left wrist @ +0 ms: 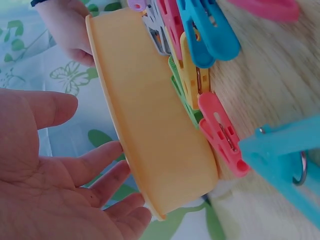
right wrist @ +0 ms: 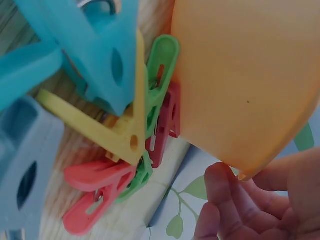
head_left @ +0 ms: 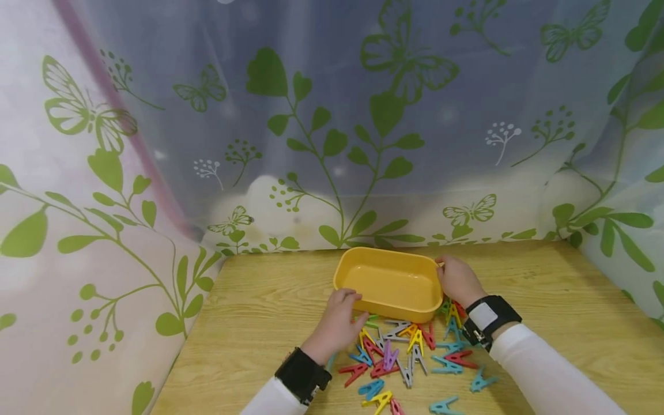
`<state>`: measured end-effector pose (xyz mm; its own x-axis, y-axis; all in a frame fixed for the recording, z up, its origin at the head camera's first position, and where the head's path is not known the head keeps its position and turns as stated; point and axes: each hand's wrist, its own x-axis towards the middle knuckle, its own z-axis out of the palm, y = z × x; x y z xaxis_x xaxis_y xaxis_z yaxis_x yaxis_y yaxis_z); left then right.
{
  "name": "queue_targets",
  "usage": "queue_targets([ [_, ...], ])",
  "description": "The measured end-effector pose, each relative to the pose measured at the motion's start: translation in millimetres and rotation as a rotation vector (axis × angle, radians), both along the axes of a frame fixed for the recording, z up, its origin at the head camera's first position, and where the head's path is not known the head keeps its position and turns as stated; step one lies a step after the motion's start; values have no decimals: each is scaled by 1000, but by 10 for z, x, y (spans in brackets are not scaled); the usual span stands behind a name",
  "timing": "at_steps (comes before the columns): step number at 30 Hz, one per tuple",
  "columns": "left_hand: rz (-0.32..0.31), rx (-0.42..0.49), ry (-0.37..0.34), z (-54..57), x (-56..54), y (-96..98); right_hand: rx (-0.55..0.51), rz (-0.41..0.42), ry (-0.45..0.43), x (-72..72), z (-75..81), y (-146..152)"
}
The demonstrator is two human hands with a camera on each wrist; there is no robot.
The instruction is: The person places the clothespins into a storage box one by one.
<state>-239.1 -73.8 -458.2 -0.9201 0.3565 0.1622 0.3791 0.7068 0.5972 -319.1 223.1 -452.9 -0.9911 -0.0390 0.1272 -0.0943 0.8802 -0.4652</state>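
A yellow plastic tub (head_left: pixel 390 285) stands at the back of the table, nothing lying inside it. My left hand (head_left: pixel 336 324) is at its near left corner. In the left wrist view the fingertips of that hand touch the rim of the tub (left wrist: pixel 145 105), with the thumb spread away. At the right end, my right hand (head_left: pixel 460 280) pinches the rim between thumb and fingers, as the right wrist view also shows. Many coloured clothespins lie loose in front of the tub, among them a purple clothespin (head_left: pixel 389 356) and a yellow clothespin (head_left: pixel 417 341).
More clothespins lie by the tub's right end, including a red clothespin (right wrist: pixel 100 192) and a green clothespin (right wrist: pixel 162 65). One teal clothespin (head_left: pixel 444 406) is near the front. A curtain (head_left: pixel 311 144) with leaves and butterflies hangs behind the wooden table (head_left: pixel 259 323).
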Motion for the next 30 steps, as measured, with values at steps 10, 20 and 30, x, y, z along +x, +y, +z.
queue_targets([
  [10,26,-91,121,-10,70,39,-17,-5,17,31,16,-4],
  [20,87,-38,121,-1,25,43,-45,4,-4,66,-7,42],
  [30,95,-24,18,-3,22,5,-112,3,-87,211,-45,77],
])
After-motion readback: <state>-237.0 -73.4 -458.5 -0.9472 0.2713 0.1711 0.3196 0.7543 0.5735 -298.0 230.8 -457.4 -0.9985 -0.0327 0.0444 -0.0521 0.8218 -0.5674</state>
